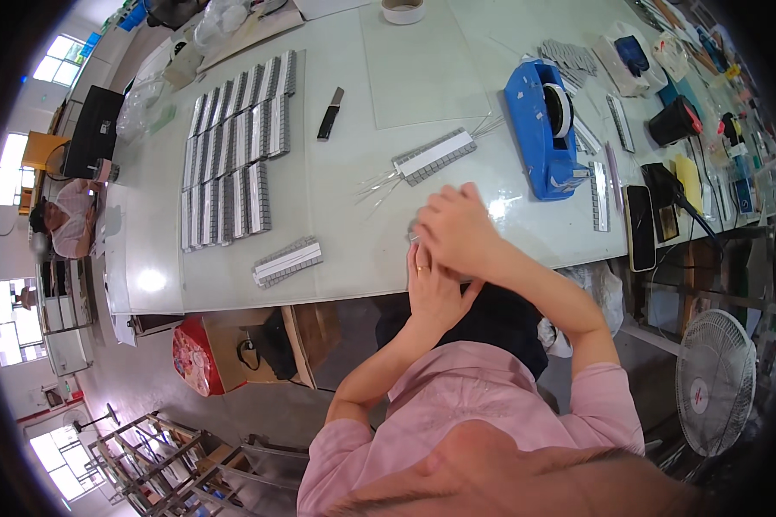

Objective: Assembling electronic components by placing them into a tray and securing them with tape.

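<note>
My left hand (435, 293) rests at the table's near edge, its fingers together and pointing away from me. Over its fingertips bends my right hand (461, 231), with curled fingers. A small end of something grey (413, 231) shows beside the fingertips; the hands hide the rest. Just beyond lies a bundle of grey-checked strips with a white band (435, 157), thin clear strands spreading from both its ends. A similar short bundle (287, 261) lies to the left near the edge. A blue tape dispenser (530, 129) stands to the right, holding a roll.
Rows of grey-checked bundles (233, 155) cover the left of the table (353, 233). A black-handled knife (329, 116) lies beside them. On the right are a phone (640, 228), a black cup (674, 121) and loose strips (599, 196). A fan (716, 382) stands lower right; another person (69, 217) sits far left.
</note>
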`<state>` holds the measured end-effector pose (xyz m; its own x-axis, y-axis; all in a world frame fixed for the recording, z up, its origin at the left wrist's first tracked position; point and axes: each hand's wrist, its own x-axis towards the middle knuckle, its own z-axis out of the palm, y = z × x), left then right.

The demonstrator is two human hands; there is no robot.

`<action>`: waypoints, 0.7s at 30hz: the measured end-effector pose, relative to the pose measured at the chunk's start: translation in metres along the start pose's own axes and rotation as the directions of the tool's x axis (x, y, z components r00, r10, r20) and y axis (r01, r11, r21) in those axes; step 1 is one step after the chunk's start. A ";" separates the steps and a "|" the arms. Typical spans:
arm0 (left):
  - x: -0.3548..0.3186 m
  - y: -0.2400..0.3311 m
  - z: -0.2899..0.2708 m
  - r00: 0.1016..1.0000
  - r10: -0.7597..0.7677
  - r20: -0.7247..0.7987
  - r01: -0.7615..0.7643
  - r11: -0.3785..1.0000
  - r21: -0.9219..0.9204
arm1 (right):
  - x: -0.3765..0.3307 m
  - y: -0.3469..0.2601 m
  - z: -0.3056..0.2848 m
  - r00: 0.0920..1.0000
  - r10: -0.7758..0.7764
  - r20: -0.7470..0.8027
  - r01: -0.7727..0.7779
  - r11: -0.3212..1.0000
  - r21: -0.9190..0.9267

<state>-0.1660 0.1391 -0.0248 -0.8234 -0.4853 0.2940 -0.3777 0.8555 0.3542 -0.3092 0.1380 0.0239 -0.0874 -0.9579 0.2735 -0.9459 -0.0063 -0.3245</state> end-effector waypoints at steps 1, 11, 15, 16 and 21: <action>0.006 0.005 -0.005 0.999 -0.028 -0.020 0.027 0.999 -0.025 | -0.011 0.011 -0.006 1.000 0.013 0.002 -0.013 1.000 -0.009; 0.010 0.004 -0.013 1.000 -0.002 0.030 0.003 1.000 -0.020 | -0.053 0.023 0.001 0.885 0.436 -0.162 -0.408 0.895 0.181; 0.009 0.006 -0.012 0.999 -0.004 0.042 0.004 1.000 -0.013 | -0.054 0.021 0.001 0.893 0.408 -0.189 -0.403 0.913 0.064; 0.009 0.006 -0.012 0.999 -0.006 0.035 0.006 1.000 -0.019 | -0.054 0.021 0.001 0.892 0.410 -0.190 -0.406 0.912 0.064; 0.012 0.008 -0.011 1.000 -0.001 0.030 0.000 1.000 0.017 | -0.054 0.024 -0.011 0.894 0.362 -0.263 -0.366 0.930 0.037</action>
<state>-0.1743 0.1382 -0.0086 -0.8354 -0.4805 0.2669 -0.3852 0.8582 0.3393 -0.3303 0.1932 0.0112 -0.5028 -0.7836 0.3648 -0.8361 0.3340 -0.4351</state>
